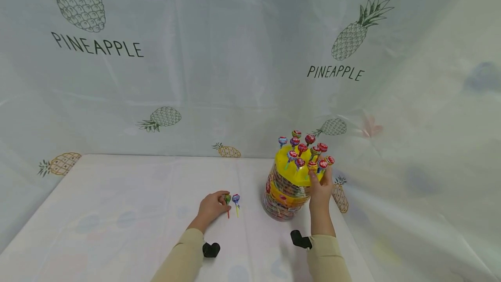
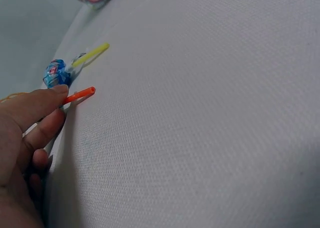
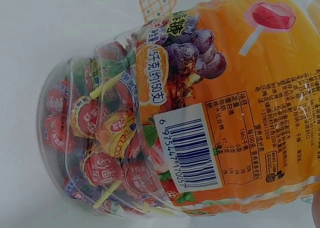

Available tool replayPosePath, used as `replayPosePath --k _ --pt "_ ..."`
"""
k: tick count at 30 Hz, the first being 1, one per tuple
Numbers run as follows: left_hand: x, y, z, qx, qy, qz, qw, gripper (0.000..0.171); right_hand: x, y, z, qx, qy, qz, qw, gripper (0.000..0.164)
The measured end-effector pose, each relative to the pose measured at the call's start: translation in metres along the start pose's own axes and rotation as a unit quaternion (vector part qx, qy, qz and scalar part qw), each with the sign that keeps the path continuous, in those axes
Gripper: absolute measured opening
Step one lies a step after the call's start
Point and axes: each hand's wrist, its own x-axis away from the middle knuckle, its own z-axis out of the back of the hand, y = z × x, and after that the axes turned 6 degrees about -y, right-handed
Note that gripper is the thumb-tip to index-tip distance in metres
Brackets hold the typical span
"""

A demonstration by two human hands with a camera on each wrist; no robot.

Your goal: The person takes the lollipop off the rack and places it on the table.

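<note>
My left hand (image 1: pixel 213 206) pinches a green-wrapped lollipop (image 1: pixel 227 197) low over the white table. Its orange-red stick (image 2: pixel 82 95) sticks out past the thumb in the left wrist view. Just to its right lies a blue-wrapped lollipop (image 1: pixel 235 198) with a yellow stick. My right hand (image 1: pixel 322 193) is at the right rim of a yellow lid (image 1: pixel 281 160), thumb and fingers apart among the nearest lollipops; I cannot tell whether it grips anything. Several lollipops (image 1: pixel 302 148) stand upright in this lid, which tops a clear jar (image 1: pixel 283 203) filled with wrapped lollipops.
In the right wrist view the jar's orange label (image 3: pixel 240 88) fills much of the frame, with a barcode (image 3: pixel 187 153). A white-covered table (image 1: pixel 137 221) lies under everything. Behind it hangs a pale curtain (image 1: pixel 235 55) printed with pineapples.
</note>
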Motion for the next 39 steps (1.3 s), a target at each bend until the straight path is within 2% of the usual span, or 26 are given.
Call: replayPosePath --k 7,12,15,19,24,26,31,39 --pt "0.001 -0.001 0.001 0.024 0.003 -0.011 0.9996 0.058 -0.001 -0.002 -0.001 0.003 0.006 -0.014 1.000 0.051" --pt "-0.002 -0.003 0.003 0.077 0.015 0.019 0.9968 0.059 0.000 -0.001 -0.002 0.002 0.011 -0.025 1.000 0.050" --pt "-0.008 0.006 0.013 0.103 0.024 0.035 0.9938 0.058 0.000 0.000 -0.002 0.005 0.013 -0.030 0.999 0.051" --pt "-0.017 0.033 0.030 0.125 0.021 0.009 0.9919 0.057 0.001 -0.001 -0.001 0.008 0.016 -0.036 0.999 0.054" --pt "-0.029 0.076 0.045 0.168 0.010 -0.048 0.9845 0.057 -0.001 -0.002 0.002 0.013 0.020 -0.045 0.999 0.055" --pt "-0.033 0.094 0.049 0.185 0.003 -0.064 0.9806 0.057 -0.001 -0.002 0.002 0.012 0.020 -0.042 0.999 0.053" --pt "-0.040 0.131 0.056 0.212 -0.012 -0.080 0.9740 0.061 -0.001 -0.002 0.002 0.009 0.014 -0.037 0.999 0.052" --pt "-0.045 0.183 0.065 0.216 -0.025 -0.127 0.9677 0.062 0.001 -0.001 0.000 0.004 0.009 -0.020 1.000 0.054"
